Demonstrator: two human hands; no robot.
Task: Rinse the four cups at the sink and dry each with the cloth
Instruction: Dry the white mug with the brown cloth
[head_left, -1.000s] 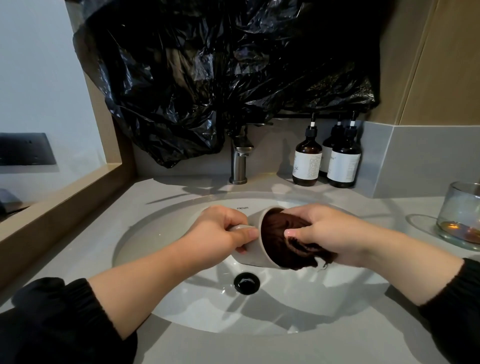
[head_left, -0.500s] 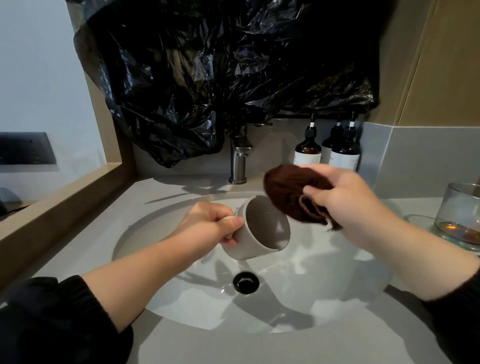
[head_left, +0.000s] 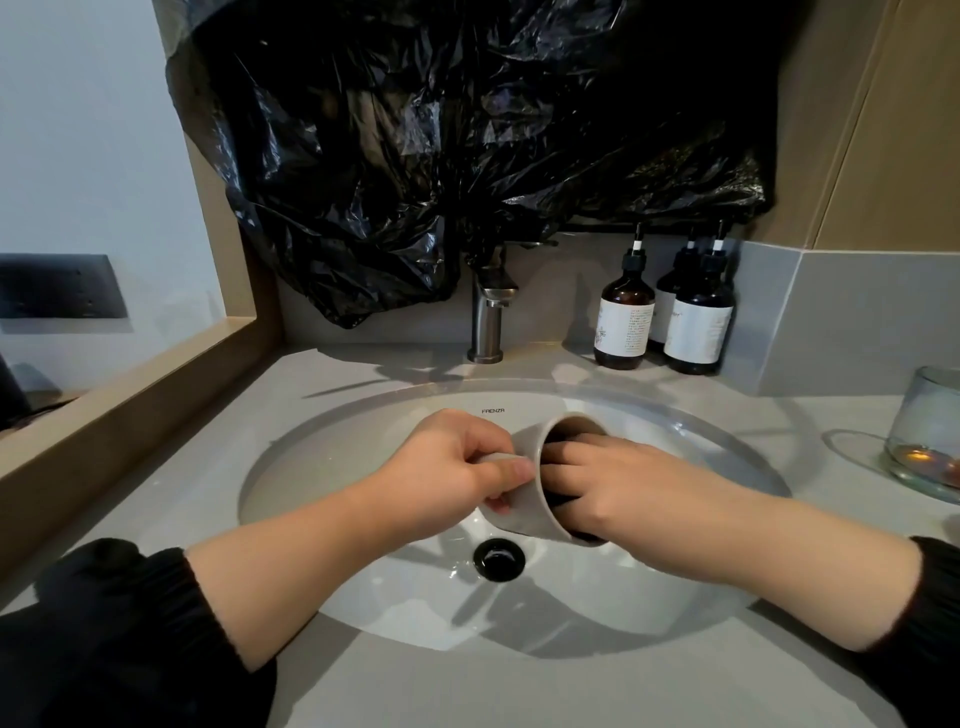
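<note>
Head view: at the centre of the frame, over the white sink basin (head_left: 363, 597), the left hand (head_left: 447, 467) grips the handle of a grey ceramic mug (head_left: 524, 499) tipped on its side, mouth facing right. The right hand (head_left: 597, 488) has its fingers pushed into the mug, holding a dark cloth (head_left: 587, 538) bunched against the inside wall; a bit of it shows at the lower rim. No water runs from the faucet (head_left: 488, 317) at upper centre, so this mug looks rinsed and is in its drying step. No other mugs are in view. A glass tumbler (head_left: 930, 431) stands on the surface at the right edge; I cannot tell whether it counts among the four. How many cups are finished cannot be judged.
</note>
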